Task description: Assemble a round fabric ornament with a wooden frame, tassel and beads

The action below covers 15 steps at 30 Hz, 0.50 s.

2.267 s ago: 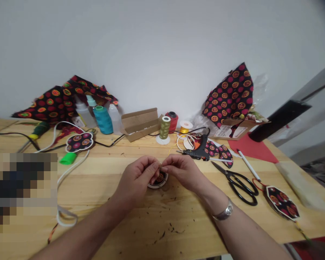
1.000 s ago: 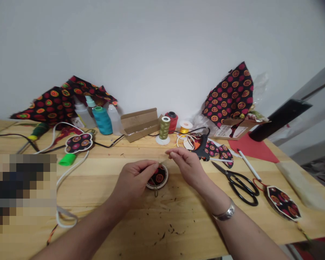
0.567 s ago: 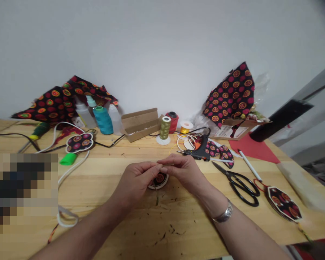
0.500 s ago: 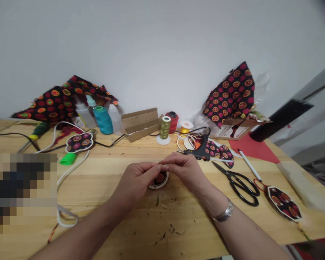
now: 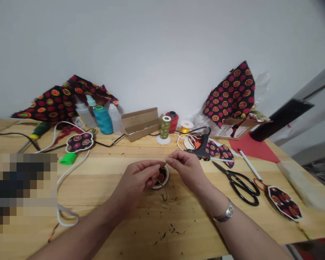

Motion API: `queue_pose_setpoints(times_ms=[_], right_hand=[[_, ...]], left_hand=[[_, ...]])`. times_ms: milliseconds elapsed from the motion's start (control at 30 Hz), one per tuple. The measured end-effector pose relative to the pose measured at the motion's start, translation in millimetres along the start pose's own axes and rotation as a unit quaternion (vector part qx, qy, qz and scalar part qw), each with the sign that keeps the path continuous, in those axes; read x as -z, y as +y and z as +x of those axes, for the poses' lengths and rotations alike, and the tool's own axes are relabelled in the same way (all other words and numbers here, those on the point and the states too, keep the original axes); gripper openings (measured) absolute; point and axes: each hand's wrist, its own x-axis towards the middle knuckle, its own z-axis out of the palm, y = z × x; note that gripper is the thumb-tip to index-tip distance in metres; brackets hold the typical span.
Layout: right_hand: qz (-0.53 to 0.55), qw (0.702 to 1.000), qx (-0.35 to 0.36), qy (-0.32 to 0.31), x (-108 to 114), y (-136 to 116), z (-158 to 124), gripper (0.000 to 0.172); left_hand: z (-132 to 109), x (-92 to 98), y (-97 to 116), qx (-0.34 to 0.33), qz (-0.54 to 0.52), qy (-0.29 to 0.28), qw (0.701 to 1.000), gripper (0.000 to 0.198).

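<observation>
Near the middle of the wooden table (image 5: 141,231), just under my fingers, lies a round fabric-faced piece (image 5: 164,174) with a pale rim, partly covered by my left hand (image 5: 138,177). That hand is narrowed, thumb against forefinger, the other fingers curled beneath; my right hand (image 5: 184,166) meets it in a tight pinch, its fingertips just beside the left ones. Between the two pinches shows a thin strand (image 5: 166,163), too small for me to tell whether it belongs to the olive cord (image 5: 162,185), which runs from under my left fingers across the round piece and ends in a curl past its near edge. I judge the cord light, limp and a little springy, so it wants gripping close to its end, with the very tips, since a hold further back would let it flop. The round piece looks light and stiff at the rim, softer over the dark fabric; I'd take it by the edge so the face isn't rubbed. Dark scraps (image 5: 162,236) litter the wood nearer me. Black-handled scissors (image 5: 228,173) lie apart on my right, and the olive spool (image 5: 165,127) stands beyond my hands.
</observation>
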Motion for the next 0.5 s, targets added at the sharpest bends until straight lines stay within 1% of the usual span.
queue_pose_setpoints(times_ms=[167,233,333,500], right_hand=[[-0.009,1.000,0.000,0.008,0.1,1.2,0.4,0.016],[-0.012,1.000,0.001,0.009,-0.1,1.6,0.7,0.016],[-0.015,1.000,0.002,0.004,-0.4,1.2,0.5,0.016],[-0.023,1.000,0.009,-0.007,-0.9,-0.6,-0.4,0.013]], left_hand=[[-0.4,-0.9,0.4,0.000,-0.033,-0.009,0.999,0.018],[0.5,-0.4,0.5,0.005,-0.030,-0.011,0.999,0.018],[1.5,0.8,0.1,0.000,0.004,-0.022,1.000,0.017],[1.1,3.2,-1.6,-0.023,0.068,-0.029,0.997,0.021]])
